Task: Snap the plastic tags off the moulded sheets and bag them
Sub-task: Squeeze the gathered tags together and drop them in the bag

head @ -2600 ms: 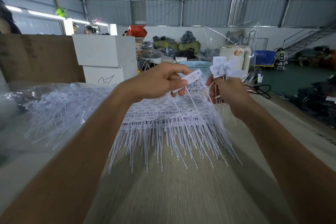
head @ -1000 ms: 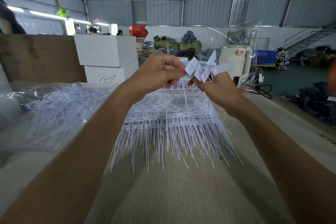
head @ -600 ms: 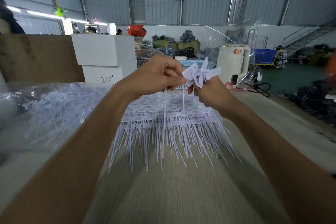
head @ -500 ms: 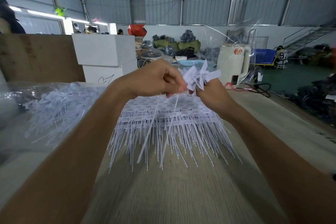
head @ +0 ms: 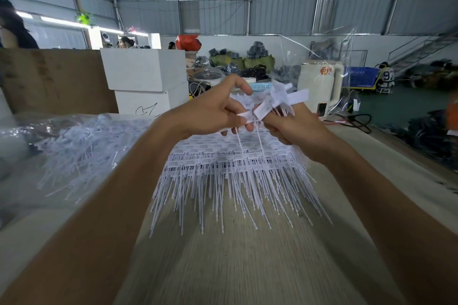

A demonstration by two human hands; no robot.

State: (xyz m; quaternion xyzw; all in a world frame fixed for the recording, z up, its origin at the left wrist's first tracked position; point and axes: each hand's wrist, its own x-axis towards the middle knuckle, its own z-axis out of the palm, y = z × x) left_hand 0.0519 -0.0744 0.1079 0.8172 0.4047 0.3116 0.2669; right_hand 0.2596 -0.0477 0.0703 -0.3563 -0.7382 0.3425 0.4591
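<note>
A stack of white moulded tag sheets (head: 230,166) lies on the table in front of me, thin tails fanning toward me. Both hands are raised above its far end. My right hand (head: 295,129) grips a bunch of loose tags (head: 282,99) whose flat heads splay out above its fingers. My left hand (head: 213,114) pinches one white tag (head: 244,116) between thumb and fingers, right against the bunch, with its thin tail hanging down.
A clear plastic bag full of loose tags (head: 81,146) lies on the left of the table. White boxes (head: 146,82) and a brown board (head: 54,82) stand behind it. An upright clear bag (head: 329,52) and a white appliance (head: 319,84) stand at the far right.
My left hand, holding a single tag, moved in to my right hand's bunch, dipped toward the sheets, and now holds a tag at the bunch again. The right hand stayed raised, drifting slightly left.
</note>
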